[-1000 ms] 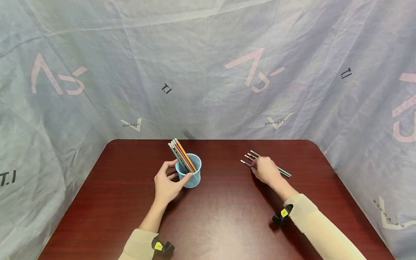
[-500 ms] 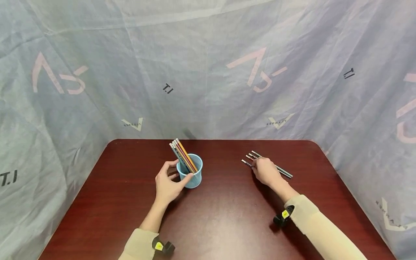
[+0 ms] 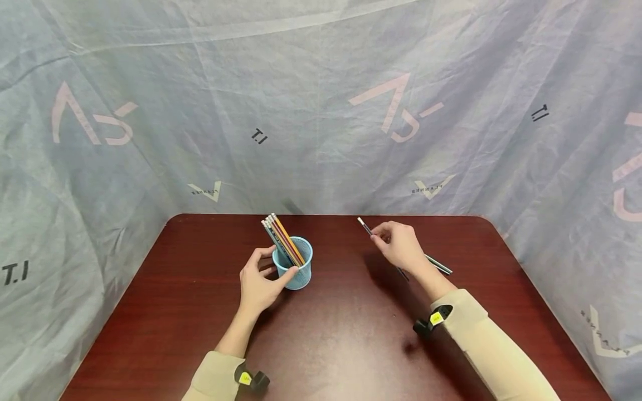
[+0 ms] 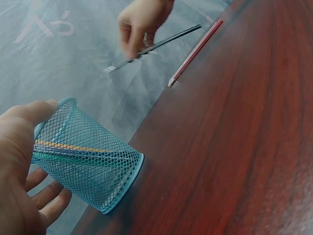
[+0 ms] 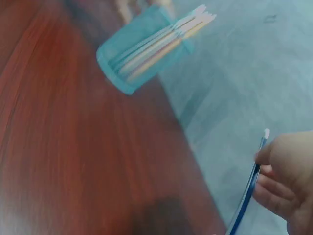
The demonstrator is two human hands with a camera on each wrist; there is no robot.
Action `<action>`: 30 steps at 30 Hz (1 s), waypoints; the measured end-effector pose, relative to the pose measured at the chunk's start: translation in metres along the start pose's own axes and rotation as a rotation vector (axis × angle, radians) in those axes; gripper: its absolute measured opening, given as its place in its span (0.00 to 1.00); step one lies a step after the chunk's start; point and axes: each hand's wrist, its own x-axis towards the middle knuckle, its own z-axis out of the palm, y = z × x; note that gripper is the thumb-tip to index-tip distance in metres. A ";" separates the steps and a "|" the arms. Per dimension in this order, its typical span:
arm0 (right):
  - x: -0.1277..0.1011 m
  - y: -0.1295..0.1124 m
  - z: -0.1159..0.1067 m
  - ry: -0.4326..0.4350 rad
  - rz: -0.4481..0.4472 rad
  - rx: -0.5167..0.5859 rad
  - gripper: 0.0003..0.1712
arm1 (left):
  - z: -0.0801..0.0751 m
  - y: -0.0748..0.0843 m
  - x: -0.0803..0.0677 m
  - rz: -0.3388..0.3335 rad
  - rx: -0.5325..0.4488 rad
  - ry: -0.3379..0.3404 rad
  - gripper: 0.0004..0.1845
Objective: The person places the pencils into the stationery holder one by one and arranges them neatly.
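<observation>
Head view: the right hand (image 3: 401, 246) has lifted a pinched dark pencil (image 3: 365, 226), leaving fewer on the table (image 3: 341, 340). The left hand (image 3: 259, 285) grips the mesh cup (image 3: 301, 277).

The mesh pencil cup (image 3: 300, 279) stands on the tabletop (image 3: 341, 340), with bunched pencils (image 3: 283, 240) inside it, leaning leftward. Directly left of the cup is the left hand (image 3: 257, 286), fingers and thumb around it. Well to the cup's right, the right hand (image 3: 401, 248) pinches a single pencil (image 3: 366, 226) above the tabletop; farther right of the cup lie loose pencils (image 3: 439, 265). Behind the cup hangs a cloth backdrop (image 3: 316, 167).
</observation>
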 end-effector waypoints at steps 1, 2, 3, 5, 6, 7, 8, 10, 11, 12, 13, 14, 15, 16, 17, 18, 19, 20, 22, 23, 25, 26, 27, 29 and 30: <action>0.002 -0.005 -0.002 0.006 0.021 0.052 0.04 | 0.000 0.000 0.000 0.002 -0.001 -0.001 0.34; 0.004 -0.009 -0.004 0.012 0.045 0.103 0.04 | 0.000 0.001 0.000 0.002 -0.002 -0.003 0.34; 0.005 -0.014 -0.006 0.019 0.063 0.156 0.05 | 0.000 0.001 0.000 0.002 -0.002 -0.005 0.35; 0.009 -0.024 -0.009 0.026 0.088 0.273 0.06 | 0.001 0.001 0.000 0.004 -0.003 -0.005 0.34; 0.010 -0.029 -0.010 0.028 0.100 0.333 0.07 | 0.001 0.001 0.000 0.002 -0.003 -0.004 0.34; 0.012 -0.035 -0.012 0.029 0.106 0.388 0.07 | 0.001 0.001 0.000 0.001 -0.002 -0.003 0.34; 0.014 -0.041 -0.014 0.031 0.106 0.436 0.07 | 0.001 0.001 0.000 -0.002 -0.002 -0.002 0.34; 0.018 -0.051 -0.016 0.038 0.092 0.511 0.07 | 0.001 0.001 0.000 -0.004 -0.001 0.002 0.34; 0.020 -0.056 -0.016 0.041 0.085 0.538 0.08 | 0.001 0.001 0.000 -0.005 -0.001 0.004 0.34; 0.022 -0.060 -0.017 0.046 0.077 0.557 0.08 | 0.000 0.001 -0.001 -0.010 -0.002 0.004 0.34; 0.024 -0.064 -0.017 0.047 0.067 0.579 0.08 | 0.001 0.000 -0.001 -0.010 -0.002 0.005 0.34; 0.026 -0.068 -0.016 0.046 0.057 0.598 0.08 | 0.001 0.000 -0.001 -0.011 -0.002 0.005 0.34; 0.027 -0.070 -0.016 0.045 0.045 0.615 0.09 | 0.001 0.000 -0.001 -0.011 -0.002 0.005 0.34; 0.029 -0.073 -0.015 0.043 0.035 0.636 0.09 | 0.001 -0.001 -0.001 -0.012 -0.002 0.005 0.34; 0.030 -0.077 -0.015 0.042 0.023 0.656 0.08 | 0.001 -0.001 -0.001 -0.013 -0.002 0.004 0.33; 0.032 -0.080 -0.014 0.044 0.011 0.681 0.08 | 0.001 -0.001 -0.001 -0.013 -0.002 0.003 0.33; 0.033 -0.083 -0.014 0.051 -0.003 0.704 0.08 | 0.001 -0.001 -0.001 -0.012 -0.001 0.002 0.33; 0.035 -0.087 -0.013 0.064 -0.016 0.733 0.07 | 0.001 0.000 -0.001 -0.013 -0.003 0.000 0.34; 0.039 -0.095 -0.012 0.096 -0.038 0.808 0.06 | 0.001 0.000 -0.001 -0.012 -0.003 -0.001 0.34; 0.041 -0.099 -0.011 0.117 -0.048 0.843 0.06 | 0.002 0.000 0.000 -0.012 -0.003 -0.001 0.34; 0.045 -0.107 -0.008 0.156 -0.065 0.908 0.06 | 0.001 0.001 0.000 -0.012 -0.005 -0.001 0.34; 0.046 -0.111 -0.006 0.169 -0.073 0.937 0.07 | 0.002 0.001 0.000 -0.012 -0.004 0.001 0.34; 0.048 -0.115 -0.005 0.178 -0.081 0.952 0.07 | 0.002 0.001 0.000 -0.012 -0.003 0.002 0.34; 0.051 -0.122 0.000 0.180 -0.094 0.971 0.07 | 0.002 0.001 -0.001 -0.012 0.000 0.006 0.34; 0.052 -0.125 0.003 0.172 -0.103 0.975 0.07 | 0.002 0.001 -0.001 -0.011 0.002 0.007 0.34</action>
